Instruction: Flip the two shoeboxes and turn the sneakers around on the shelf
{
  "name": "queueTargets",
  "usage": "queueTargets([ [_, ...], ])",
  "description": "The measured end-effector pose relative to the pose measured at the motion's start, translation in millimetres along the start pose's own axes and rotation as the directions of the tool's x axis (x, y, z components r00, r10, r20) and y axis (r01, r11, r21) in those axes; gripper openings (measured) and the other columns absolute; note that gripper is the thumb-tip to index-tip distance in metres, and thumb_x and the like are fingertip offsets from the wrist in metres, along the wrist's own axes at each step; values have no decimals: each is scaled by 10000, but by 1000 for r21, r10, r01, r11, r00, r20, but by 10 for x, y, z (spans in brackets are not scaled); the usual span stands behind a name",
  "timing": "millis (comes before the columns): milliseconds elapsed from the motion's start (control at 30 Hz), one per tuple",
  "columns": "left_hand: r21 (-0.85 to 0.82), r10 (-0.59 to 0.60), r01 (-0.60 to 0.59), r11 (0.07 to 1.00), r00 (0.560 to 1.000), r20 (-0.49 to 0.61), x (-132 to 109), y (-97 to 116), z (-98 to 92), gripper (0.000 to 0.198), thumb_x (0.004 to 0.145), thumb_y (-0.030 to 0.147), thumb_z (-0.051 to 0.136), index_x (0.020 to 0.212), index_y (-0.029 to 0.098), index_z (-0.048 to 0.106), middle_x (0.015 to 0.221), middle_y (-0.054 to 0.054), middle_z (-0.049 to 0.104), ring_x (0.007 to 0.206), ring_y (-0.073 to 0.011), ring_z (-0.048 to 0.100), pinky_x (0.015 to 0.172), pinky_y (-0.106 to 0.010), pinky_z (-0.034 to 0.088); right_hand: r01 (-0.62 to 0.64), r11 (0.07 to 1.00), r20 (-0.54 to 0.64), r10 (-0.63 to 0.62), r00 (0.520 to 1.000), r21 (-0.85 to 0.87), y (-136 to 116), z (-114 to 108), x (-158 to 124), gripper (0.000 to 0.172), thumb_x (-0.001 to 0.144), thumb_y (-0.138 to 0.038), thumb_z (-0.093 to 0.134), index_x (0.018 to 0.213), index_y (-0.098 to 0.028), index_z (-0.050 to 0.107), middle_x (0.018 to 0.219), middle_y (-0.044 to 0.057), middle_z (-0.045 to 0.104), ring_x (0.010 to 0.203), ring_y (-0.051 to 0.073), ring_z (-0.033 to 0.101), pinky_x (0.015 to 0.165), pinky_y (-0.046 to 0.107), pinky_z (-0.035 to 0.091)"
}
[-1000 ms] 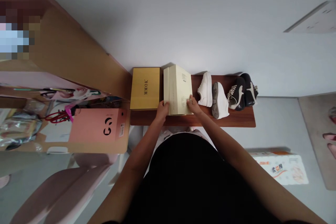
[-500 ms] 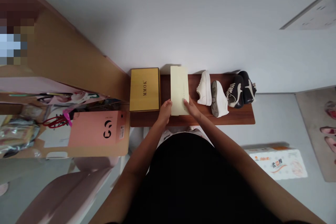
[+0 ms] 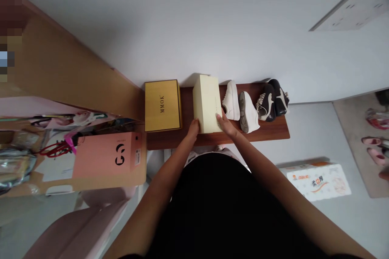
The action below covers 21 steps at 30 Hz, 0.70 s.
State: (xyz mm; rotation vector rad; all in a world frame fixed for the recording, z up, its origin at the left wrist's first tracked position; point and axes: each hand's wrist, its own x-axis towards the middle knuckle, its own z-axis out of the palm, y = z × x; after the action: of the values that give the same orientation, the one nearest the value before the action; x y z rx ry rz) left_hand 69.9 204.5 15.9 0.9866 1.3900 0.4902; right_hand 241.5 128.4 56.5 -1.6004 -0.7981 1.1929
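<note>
Between my two hands is a cream shoebox, tilted so its top and left side both show. My left hand grips its near left edge, and my right hand holds the right side with the thumb on top. The box is over a dark wooden shelf; whether it touches the boards I cannot tell. To its left lies a gold shoebox marked MMOK. On the right, close to my right hand, are a white sneaker standing and another white sneaker on its side.
A black-and-white pair of sneakers stands at the shelf's right end. Left is a desk with a pink box and a pink chair. A white tissue pack lies on the floor; a wall socket is above.
The cream shoebox has tipped to the right between my hands, showing its left side, and come closer to the white sneakers. The whole view has shifted slightly.
</note>
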Motion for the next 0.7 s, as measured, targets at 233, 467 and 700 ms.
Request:
queueTargets([
  [233, -144, -258, 258, 955, 966, 14, -11, -112, -1, 361, 946, 480, 567, 1076, 164, 685, 1171, -150, 717, 1120, -266, 663, 890, -396, 557, 41, 978, -240, -90, 967, -202, 78, -215, -63, 844, 943, -726, 395, 1569, -161, 357, 1625, 124, 372, 1519, 239, 321, 1269, 425, 242],
  [467, -248, -156, 153, 957, 988, 9, -273, -42, -235, 430, 846, 435, 737, 1192, 243, 569, 1244, -124, 666, 1056, -216, 667, 761, -334, 574, -62, 993, -173, 43, 984, -101, 61, -134, -116, 829, 932, -739, 407, 1561, -200, 389, 1626, 93, 378, 1523, 280, 306, 1275, 479, 209],
  [700, -195, -134, 106, 975, 982, -136, -314, -6, -228, 503, 834, 320, 755, 1271, 234, 521, 1286, -137, 641, 1076, -214, 664, 829, -339, 562, -95, 995, 39, 95, 995, -12, 148, -54, -66, 813, 872, -681, 580, 1497, -171, 474, 1492, 130, 545, 1399, 282, 482, 1214, 435, 343],
])
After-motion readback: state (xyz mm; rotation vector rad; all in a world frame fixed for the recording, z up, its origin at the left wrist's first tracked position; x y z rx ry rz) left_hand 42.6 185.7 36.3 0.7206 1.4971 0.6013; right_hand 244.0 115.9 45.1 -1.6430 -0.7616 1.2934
